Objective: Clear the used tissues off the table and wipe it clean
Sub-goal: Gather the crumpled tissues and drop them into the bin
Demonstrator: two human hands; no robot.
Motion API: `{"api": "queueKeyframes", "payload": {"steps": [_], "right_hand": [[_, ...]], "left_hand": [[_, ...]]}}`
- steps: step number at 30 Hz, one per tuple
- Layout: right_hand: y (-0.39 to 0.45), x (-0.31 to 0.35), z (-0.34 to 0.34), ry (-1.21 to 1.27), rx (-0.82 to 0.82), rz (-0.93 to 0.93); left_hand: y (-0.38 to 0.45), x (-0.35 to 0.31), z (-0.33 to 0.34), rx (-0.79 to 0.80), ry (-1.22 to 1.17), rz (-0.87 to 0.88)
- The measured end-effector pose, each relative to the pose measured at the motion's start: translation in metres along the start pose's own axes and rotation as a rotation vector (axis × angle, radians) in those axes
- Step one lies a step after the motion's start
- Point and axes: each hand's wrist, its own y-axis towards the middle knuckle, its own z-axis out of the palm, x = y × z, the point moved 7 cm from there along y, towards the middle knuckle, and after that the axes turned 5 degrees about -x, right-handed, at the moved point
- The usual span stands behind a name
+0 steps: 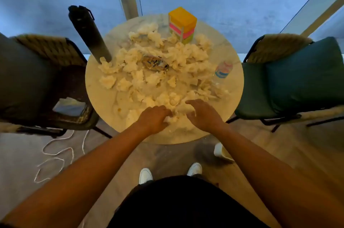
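Both hands are gathering tissues [149, 71] at the worktop's [100, 95] near edge: left hand [153, 119] gripping a wad, right hand [202, 114] open, empty; next, probably scooping inward.

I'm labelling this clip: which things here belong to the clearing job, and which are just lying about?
Job: tissues; table; left hand, gripping a tissue; right hand, open.

Lying about: black flask; coloured box; small bottle; wrapper; chairs; phone.
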Motion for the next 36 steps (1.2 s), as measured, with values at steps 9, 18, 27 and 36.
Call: {"api": "queueKeyframes", "payload": {"steps": [9,18,27,36], "right_hand": [[0.006,-0.049,0.009,0.165,-0.001,-0.016],[0.008,-0.044,0.027,0.653,0.194,0.146],[0.005,-0.045,0.04,0.942,0.25,0.368],[-0.008,-0.072,0.02,0.897,0.028,0.503]], "left_hand": [[0.008,0.002,0.039,-0.125,-0.056,-0.282],[-0.008,-0.025,0.014,-0.443,-0.609,-0.41],[0.0,-0.036,0.01,-0.381,-0.629,-0.28],[0.022,0.016,0.012,-0.235,0.131,-0.207]]}}
